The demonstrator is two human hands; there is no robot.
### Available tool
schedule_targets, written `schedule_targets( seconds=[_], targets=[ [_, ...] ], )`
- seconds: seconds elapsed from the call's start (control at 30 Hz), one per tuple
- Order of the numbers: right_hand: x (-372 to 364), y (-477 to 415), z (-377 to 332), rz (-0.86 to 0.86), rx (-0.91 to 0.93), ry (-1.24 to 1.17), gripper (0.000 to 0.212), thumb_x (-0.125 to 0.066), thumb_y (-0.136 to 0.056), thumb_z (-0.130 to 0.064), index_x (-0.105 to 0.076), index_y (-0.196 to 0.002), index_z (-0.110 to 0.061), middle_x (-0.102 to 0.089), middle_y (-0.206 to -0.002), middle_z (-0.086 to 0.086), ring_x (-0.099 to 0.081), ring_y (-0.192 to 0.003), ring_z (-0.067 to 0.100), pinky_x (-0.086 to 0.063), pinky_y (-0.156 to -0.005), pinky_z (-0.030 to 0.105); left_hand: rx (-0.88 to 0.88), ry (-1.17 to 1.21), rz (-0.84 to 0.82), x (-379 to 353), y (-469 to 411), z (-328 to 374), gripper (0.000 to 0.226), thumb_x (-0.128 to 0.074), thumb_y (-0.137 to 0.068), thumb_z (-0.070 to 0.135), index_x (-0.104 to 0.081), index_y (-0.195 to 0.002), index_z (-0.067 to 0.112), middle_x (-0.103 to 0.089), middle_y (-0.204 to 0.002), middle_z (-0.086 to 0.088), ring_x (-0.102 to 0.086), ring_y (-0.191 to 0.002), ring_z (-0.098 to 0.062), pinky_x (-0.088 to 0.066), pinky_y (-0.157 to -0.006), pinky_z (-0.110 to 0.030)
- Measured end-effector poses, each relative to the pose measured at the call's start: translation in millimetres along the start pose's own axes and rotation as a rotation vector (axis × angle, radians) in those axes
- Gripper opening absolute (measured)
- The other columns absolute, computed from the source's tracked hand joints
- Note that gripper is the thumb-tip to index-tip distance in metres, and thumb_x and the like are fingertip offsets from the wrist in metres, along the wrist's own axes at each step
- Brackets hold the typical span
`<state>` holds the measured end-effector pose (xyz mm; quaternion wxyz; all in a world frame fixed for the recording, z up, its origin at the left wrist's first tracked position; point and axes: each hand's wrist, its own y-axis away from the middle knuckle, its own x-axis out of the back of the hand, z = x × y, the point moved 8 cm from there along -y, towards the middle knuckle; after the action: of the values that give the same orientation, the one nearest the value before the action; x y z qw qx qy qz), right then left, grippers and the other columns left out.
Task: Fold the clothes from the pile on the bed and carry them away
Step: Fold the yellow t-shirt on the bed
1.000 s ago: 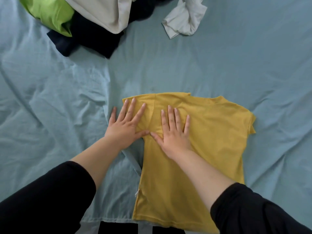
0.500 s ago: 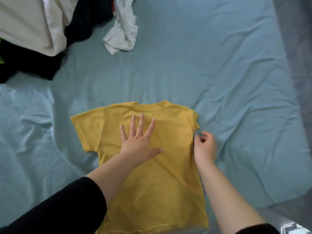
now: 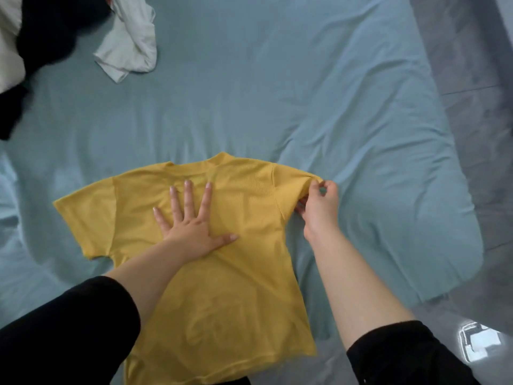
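As seen from the head view, yellow T-shirt (image 3: 222,301) spread flat on the blue-grey bed sheet (image 3: 277,93), neckline away from the person, hem toward the lower edge of the frame. Palm-down on the upper middle of the shirt, left hand (image 3: 191,229), fingers straight and splayed, gripping nothing, pressing the cloth to the bed. At the shirt's right edge, right hand (image 3: 319,209), fingers curled, thumb and fingertips pinching the end of the right-side sleeve (image 3: 291,184) and holding it stretched outward. On the other side, left-side sleeve (image 3: 86,218) lying flat and extended on the sheet. Both forearms bare, with black sleeves (image 3: 69,334) ending near the elbows. At the far left corner of the frame, well apart from the shirt, pile of unfolded clothes (image 3: 41,51): dark garment (image 3: 61,29), cream garment (image 3: 8,51) partly cut off by the frame edge, crumpled white garment (image 3: 130,48) just beside them. Along the bed's right side, grey floor (image 3: 472,79); at lower right, small pale object (image 3: 480,343), too blurred to identify.
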<state>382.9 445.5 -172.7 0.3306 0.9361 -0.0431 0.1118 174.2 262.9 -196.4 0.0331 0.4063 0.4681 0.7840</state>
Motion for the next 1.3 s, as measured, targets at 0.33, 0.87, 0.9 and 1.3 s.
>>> schedule_targets(
  seconds=[0.33, 0.87, 0.9, 1.3],
  targets=[
    [4, -39, -29, -0.024, 0.258, 0.431, 0.017, -0.055, -0.096, -0.034, -0.055, -0.098, -0.018, -0.059, -0.091, -0.004, -0.054, -0.081, 0.012, -0.044, -0.075, 0.024, -0.006, -0.018, -0.008, -2, -1, 0, 0.124, -0.024, -0.043, 0.104, 0.049, -0.126, 0.048, 0.065, -0.127, 0.011, 0.061, -0.115, -0.022, 0.026, -0.1, -0.064],
    [11, -13, -1, -0.098, 0.288, 0.576, 0.02, -0.055, -0.095, -0.022, -0.052, -0.115, -0.019, -0.064, -0.09, 0.009, -0.059, -0.075, 0.021, -0.05, -0.073, 0.038, -0.04, 0.002, 0.006, -2, 2, 2, 0.121, -0.029, -0.049, 0.101, 0.049, -0.127, 0.049, 0.066, -0.126, 0.009, 0.056, -0.122, -0.026, 0.023, -0.103, -0.065],
    [10, -10, -2, -0.084, 0.293, 0.597, 0.022, -0.054, -0.095, -0.024, -0.051, -0.117, -0.021, -0.065, -0.094, 0.008, -0.061, -0.08, 0.024, -0.051, -0.076, 0.041, -0.061, 0.011, 0.017, -1, 4, 1, 0.119, -0.03, -0.052, 0.1, 0.047, -0.128, 0.05, 0.064, -0.127, 0.009, 0.053, -0.126, -0.026, 0.021, -0.105, -0.065],
    [-126, 82, 19, -0.459, 1.036, 1.353, 0.06, -0.029, -0.099, -0.052, -0.011, -0.153, -0.034, -0.002, -0.163, -0.006, 0.002, -0.15, 0.015, 0.007, -0.118, 0.048, -0.107, -0.105, 0.372, 37, -9, -32, 0.072, -0.007, -0.083, 0.079, 0.034, -0.136, 0.052, 0.042, -0.147, 0.01, 0.036, -0.141, -0.022, 0.017, -0.113, -0.058]
  ],
)
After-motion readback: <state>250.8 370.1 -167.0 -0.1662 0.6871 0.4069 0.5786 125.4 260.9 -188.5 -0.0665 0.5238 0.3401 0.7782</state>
